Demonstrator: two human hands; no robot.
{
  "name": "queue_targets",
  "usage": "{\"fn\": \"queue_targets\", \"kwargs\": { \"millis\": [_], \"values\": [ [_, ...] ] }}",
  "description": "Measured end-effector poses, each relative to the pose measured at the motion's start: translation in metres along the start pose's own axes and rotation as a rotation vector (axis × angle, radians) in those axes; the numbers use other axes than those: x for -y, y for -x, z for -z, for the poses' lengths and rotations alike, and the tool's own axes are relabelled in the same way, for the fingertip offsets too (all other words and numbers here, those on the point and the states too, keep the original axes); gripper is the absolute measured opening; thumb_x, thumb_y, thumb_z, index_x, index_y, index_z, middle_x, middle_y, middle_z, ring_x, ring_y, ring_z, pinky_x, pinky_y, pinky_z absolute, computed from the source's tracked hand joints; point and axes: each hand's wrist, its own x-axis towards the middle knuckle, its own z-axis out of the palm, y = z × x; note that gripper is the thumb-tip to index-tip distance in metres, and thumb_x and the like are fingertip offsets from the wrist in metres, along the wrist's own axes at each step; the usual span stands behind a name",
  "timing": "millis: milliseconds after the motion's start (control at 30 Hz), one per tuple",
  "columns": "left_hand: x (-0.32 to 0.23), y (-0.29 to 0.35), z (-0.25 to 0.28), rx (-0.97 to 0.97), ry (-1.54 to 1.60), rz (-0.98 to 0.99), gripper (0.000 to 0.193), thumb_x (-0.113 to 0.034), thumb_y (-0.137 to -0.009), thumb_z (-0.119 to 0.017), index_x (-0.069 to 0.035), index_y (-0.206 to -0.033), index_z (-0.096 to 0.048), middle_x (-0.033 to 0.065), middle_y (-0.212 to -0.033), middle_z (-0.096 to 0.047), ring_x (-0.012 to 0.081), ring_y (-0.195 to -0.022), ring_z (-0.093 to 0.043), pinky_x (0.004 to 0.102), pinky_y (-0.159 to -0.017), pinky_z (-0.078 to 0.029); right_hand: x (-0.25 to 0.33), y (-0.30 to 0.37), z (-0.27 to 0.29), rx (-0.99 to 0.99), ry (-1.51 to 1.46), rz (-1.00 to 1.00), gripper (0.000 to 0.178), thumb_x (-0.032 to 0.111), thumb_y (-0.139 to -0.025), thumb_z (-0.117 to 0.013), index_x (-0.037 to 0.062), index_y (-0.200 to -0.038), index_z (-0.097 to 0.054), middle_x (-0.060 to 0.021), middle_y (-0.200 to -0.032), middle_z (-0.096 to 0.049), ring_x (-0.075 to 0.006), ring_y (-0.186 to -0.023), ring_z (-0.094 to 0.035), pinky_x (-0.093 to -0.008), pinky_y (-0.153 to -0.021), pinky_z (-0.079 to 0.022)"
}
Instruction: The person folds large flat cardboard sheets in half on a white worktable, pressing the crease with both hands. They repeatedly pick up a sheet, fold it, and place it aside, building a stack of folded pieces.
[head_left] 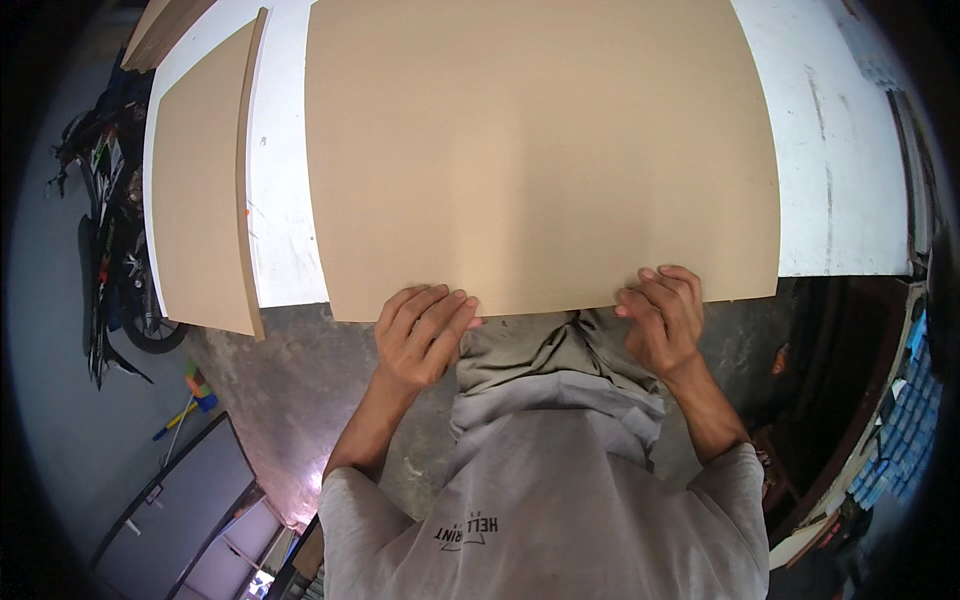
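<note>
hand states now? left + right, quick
Left hand: closed on the near edge of the large brown board.
Right hand: closed on the same edge.

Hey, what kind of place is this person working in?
Probably a home workshop or garage: large brown board gripped by both hands on a scuffed white worktable, a bare concrete floor, and a parked motorcycle.
</note>
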Motion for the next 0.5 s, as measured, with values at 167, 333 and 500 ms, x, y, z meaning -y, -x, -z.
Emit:
{"fn": "queue_targets", "kwargs": {
  "millis": [167, 333, 500],
  "values": [
    [0.000, 0.005, -0.006, -0.019, -0.018, 0.009, 0.019, -0.020, -0.085, -0.084, -0.012, -0.102, -0.081, 0.0016, -0.103, -0.077, 0.0211, -0.098, -0.071, 0.0374, -0.083, -0.055, -0.010, 0.010, 0.015, 0.004, 0.004, 0.018, 0.020, 0.007, -0.079, -0.086, 0.0042, -0.097, -0.077, -0.0090, -0.102, -0.070, -0.0293, -0.099, -0.070, -0.0500, -0.088, -0.059],
    [-0.003, 0.006, -0.007, -0.029, -0.015, 0.026, 0.016, -0.013, -0.086, -0.083, -0.010, -0.101, -0.078, 0.0013, -0.103, -0.076, 0.0214, -0.098, -0.071, 0.0385, -0.087, -0.052, -0.030, 0.020, 0.042, 0.027, 0.070, -0.036, 0.025, 0.005, -0.080, -0.085, 0.0067, -0.105, -0.078, -0.0086, -0.103, -0.070, -0.0302, -0.104, -0.069, -0.0512, -0.090, -0.059],
    [-0.004, 0.003, -0.004, -0.005, -0.017, 0.063, 0.014, -0.014, -0.087, -0.083, -0.012, -0.100, -0.078, 0.0008, -0.102, -0.076, 0.0209, -0.098, -0.071, 0.0378, -0.089, -0.050, -0.033, 0.024, 0.041, 0.040, 0.062, -0.026, 0.028, 0.003, -0.078, -0.084, 0.0065, -0.105, -0.078, -0.0081, -0.103, -0.070, -0.0306, -0.102, -0.068, -0.0527, -0.093, -0.057]
  ]
}}
